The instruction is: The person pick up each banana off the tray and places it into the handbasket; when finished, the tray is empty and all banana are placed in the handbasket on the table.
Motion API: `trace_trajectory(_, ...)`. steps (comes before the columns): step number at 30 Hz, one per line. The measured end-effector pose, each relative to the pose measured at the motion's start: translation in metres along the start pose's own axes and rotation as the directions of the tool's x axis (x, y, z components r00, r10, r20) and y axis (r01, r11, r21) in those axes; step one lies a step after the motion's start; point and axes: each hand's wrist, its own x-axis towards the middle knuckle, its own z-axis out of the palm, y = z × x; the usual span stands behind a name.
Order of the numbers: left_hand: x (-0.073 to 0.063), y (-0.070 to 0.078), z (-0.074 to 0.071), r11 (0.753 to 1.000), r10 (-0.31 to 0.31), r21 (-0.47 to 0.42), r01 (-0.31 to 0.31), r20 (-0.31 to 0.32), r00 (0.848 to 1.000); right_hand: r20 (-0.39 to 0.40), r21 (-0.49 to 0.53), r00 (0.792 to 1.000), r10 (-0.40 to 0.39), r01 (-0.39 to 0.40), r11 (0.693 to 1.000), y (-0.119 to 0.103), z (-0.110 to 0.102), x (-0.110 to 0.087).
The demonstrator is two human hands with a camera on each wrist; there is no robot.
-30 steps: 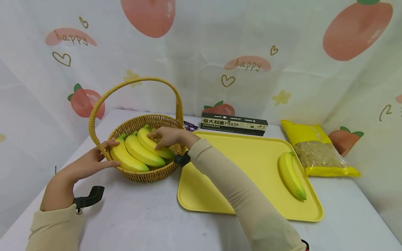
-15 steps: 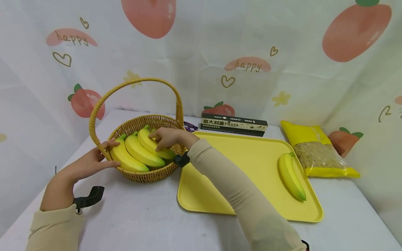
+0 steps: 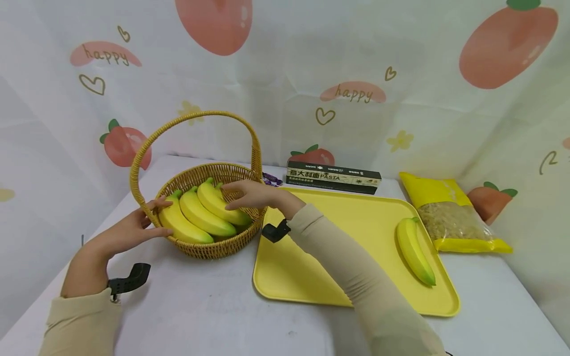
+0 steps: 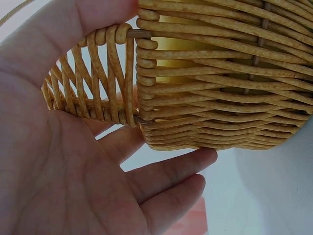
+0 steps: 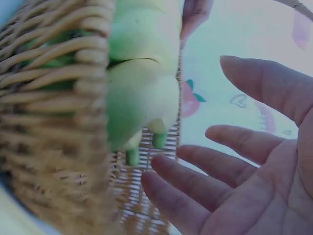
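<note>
A wicker basket (image 3: 213,251) with a tall arched handle stands at the left of the table and holds several yellow bananas (image 3: 204,216) with green tips, side by side. My left hand (image 3: 122,235) holds the basket's left side at the foot of the handle; in the left wrist view, thumb and fingers lie on either side of the woven handle base (image 4: 98,83). Over the basket's right rim is my right hand (image 3: 258,194), fingers spread and nothing in it. The right wrist view shows its fingers apart, beside the bananas' green ends (image 5: 142,98).
Right of the basket lies a yellow tray (image 3: 343,222) with a single banana (image 3: 414,251) near its right edge. Behind it are a black pasta box (image 3: 333,178) and purple wrapped candies (image 3: 271,180). A yellow bag (image 3: 450,212) lies at the right.
My right hand has let go of the rightmost banana in the basket, its fingers straightening as it draws back to the right. The left hand has kept its place.
</note>
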Motion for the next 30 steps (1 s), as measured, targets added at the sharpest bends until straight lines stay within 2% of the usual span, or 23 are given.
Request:
trace_trajectory(6,0.001,0.0,0.0,1.0,-0.002,0.0,0.002,0.002,1.0,-0.087,0.03,0.996,0.008,-0.005,1.0,0.018,-0.007,-0.033)
trace_trajectory(13,0.001,-0.001,0.001,0.999,-0.012,0.032,0.012,-0.002,1.0,-0.117,0.13,0.993,-0.009,0.025,0.991,0.036,-0.012,-0.077)
trace_trajectory(23,0.002,-0.002,0.002,1.0,-0.016,0.027,0.016,0.0,1.0,-0.173,0.18,0.985,0.013,0.019,0.983,0.073,-0.003,-0.139)
trace_trajectory(30,0.002,-0.003,0.001,1.0,-0.016,0.024,0.015,0.009,1.0,-0.258,0.192,0.966,0.034,0.017,0.981,0.098,0.001,-0.179)
